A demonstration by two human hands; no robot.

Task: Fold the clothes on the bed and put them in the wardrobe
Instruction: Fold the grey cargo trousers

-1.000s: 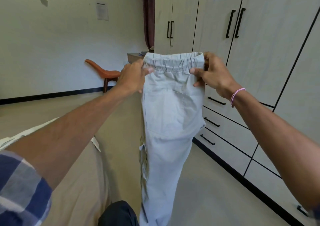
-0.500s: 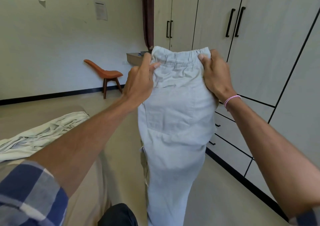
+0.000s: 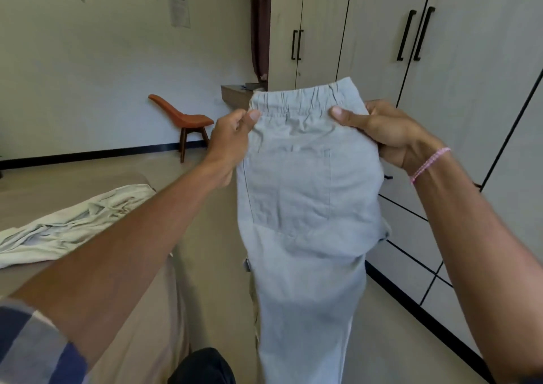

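A pair of pale grey trousers [image 3: 305, 207] hangs in front of me, folded lengthwise with the elastic waistband on top. My left hand [image 3: 232, 139] pinches the waistband's left edge between thumb and fingers. My right hand [image 3: 379, 128] grips the right edge, thumb on the front of the cloth. The legs drop past the bottom of the view. A crumpled light garment [image 3: 67, 225] lies on the bed [image 3: 141, 310] at the left. The wardrobe [image 3: 458, 60] with black handles stands on the right, doors closed.
An orange chair [image 3: 185, 119] stands by the far wall. Wardrobe drawers [image 3: 405, 231] run low along the right. A narrow strip of floor [image 3: 217, 266] separates bed and wardrobe. A dark shape [image 3: 202, 366] sits at the bottom edge.
Both hands have lowered the waistband a little and shifted their hold to its side edges. The view has tilted, showing more of the garment on the bed.
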